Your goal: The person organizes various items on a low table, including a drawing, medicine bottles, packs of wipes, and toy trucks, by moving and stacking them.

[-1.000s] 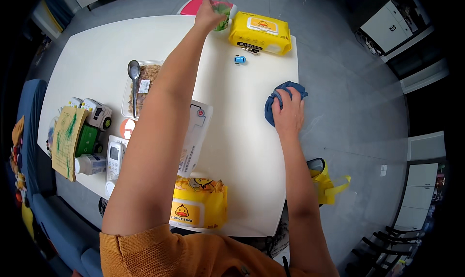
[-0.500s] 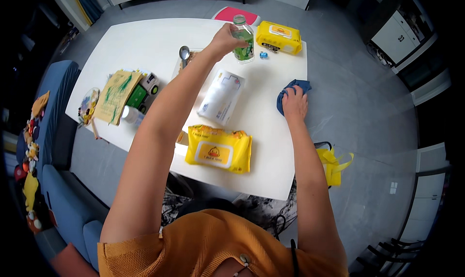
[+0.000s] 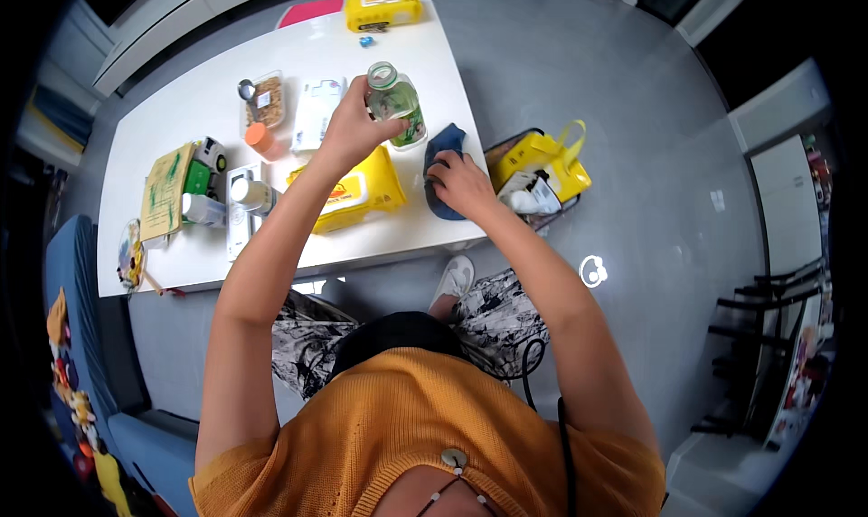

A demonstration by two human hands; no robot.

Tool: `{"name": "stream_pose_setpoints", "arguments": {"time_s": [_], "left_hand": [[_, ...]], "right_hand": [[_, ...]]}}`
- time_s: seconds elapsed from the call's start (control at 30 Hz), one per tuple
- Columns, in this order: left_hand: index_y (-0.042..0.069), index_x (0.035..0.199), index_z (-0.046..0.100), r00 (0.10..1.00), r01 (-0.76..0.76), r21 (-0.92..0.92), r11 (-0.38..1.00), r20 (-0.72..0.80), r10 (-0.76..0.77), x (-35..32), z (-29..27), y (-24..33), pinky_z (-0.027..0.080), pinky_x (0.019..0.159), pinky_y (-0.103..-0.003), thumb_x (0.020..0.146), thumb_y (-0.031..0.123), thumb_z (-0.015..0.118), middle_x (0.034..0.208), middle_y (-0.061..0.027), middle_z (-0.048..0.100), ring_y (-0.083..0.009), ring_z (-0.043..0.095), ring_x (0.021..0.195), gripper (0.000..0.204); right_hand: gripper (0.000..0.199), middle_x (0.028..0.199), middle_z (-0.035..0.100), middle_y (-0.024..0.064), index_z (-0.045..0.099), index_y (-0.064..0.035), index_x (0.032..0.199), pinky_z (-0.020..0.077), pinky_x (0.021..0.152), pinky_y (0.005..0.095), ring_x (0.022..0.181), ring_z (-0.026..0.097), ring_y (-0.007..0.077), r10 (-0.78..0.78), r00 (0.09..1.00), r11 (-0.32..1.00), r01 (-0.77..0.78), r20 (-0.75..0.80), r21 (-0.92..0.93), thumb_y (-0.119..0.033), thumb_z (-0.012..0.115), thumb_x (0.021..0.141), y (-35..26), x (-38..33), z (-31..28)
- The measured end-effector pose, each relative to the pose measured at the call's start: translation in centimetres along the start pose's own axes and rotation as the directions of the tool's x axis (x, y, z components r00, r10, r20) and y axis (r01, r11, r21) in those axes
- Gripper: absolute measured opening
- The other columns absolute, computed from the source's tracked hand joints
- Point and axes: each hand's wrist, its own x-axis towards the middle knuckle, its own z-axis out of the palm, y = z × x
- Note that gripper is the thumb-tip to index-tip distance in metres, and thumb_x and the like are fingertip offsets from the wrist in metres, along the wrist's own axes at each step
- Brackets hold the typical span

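In my left hand (image 3: 348, 136) is a clear bottle (image 3: 407, 110) with a green label and an uncapped mouth, tilted, above the right part of the white table (image 3: 443, 92). My fingers wrap round its side. My right hand (image 3: 466, 184) presses on a crumpled dark blue cloth (image 3: 445, 139) at the table's near right corner, fingers curled over it. Between my hands and my body lies a yellow wipes pack (image 3: 375, 192), partly behind my left forearm. A white soft pack (image 3: 316, 110) lies just left of my left hand.
A second yellow wipes pack (image 3: 384, 9) and a small blue toy (image 3: 365, 42) are at the far end. To the left are a food box (image 3: 268, 97) with a spoon, an orange-capped bottle (image 3: 262, 142), white-lidded bottles and a toy truck (image 3: 203, 175). A yellow bag (image 3: 565, 169) stands right of the table.
My left hand has brought the bottle from the table's far part nearer to me, beside the cloth. My right hand and the cloth are now at the near corner. The view has shifted.
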Motion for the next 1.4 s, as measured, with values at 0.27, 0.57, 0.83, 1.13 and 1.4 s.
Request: {"name": "stream_pose_setpoints", "arguments": {"time_s": [0.27,0.57,0.83,1.13,1.4], "left_hand": [[0.003,0.121,0.041,0.984,-0.080,-0.065,0.995,0.154,0.090,-2.2,7.2,0.3,0.042,0.090,-0.033,0.064,0.022,0.075,0.108,-0.0148,0.057,-0.0255,0.055,0.103,0.069],[-0.005,0.129,0.031,0.952,-0.109,-0.108,0.988,0.274,0.135,0.3,20.4,-2.0,0.039,0.095,-0.034,0.067,0.023,0.078,0.122,-0.0232,0.043,-0.0307,0.047,0.115,0.083],[0.003,0.103,0.059,0.987,-0.120,-0.231,0.966,0.075,0.140,-0.1,17.2,-1.3,0.049,0.076,-0.030,0.080,0.009,0.062,0.099,-0.0108,0.059,-0.0199,0.059,0.090,0.023],[0.002,0.090,0.061,0.964,-0.018,0.037,0.999,-0.265,0.027,-1.9,4.1,-2.0,0.046,0.063,-0.026,0.083,0.004,0.056,0.088,-0.0078,0.057,-0.0156,0.056,0.073,0.008],[0.001,0.090,0.061,0.879,0.027,0.150,0.988,-0.474,0.048,2.1,-2.9,-5.7,0.045,0.061,-0.024,0.082,0.004,0.057,0.084,-0.0064,0.056,-0.0124,0.055,0.067,0.009]], "right_hand": [[0.021,0.112,0.056,0.0042,0.065,-0.0127,0.091,0.0451,0.084,0.0369,0.099,0.054,0.0277,0.181,0.983,0.977,-0.181,0.002,0.112,-0.017,0.059,0.071,5.9,-5.5,-9.5],[0.018,0.102,0.058,0.0033,0.065,-0.0131,0.089,0.0461,0.078,0.0376,0.091,0.056,0.0263,0.368,0.920,0.921,-0.381,-0.131,-0.087,-0.016,0.063,0.071,11.0,-10.5,-14.7],[0.019,0.110,0.057,0.0055,0.065,-0.0130,0.090,0.0458,0.081,0.0378,0.097,0.056,0.0278,0.298,0.951,0.955,-0.298,-0.082,0.008,-0.017,0.062,0.071,9.6,-5.9,-13.2],[0.022,0.113,0.055,0.0070,0.065,-0.0138,0.094,0.0452,0.082,0.0390,0.098,0.053,0.0310,0.145,0.977,0.984,-0.124,-0.159,0.131,-0.015,0.062,0.073,6.1,4.4,-8.5],[0.032,0.121,0.050,0.0113,0.060,-0.0133,0.108,0.0425,0.086,0.0415,0.102,0.051,0.0325,-0.075,0.962,0.992,0.099,-0.264,0.079,-0.018,0.063,0.077,3.0,12.6,-3.6]]}}
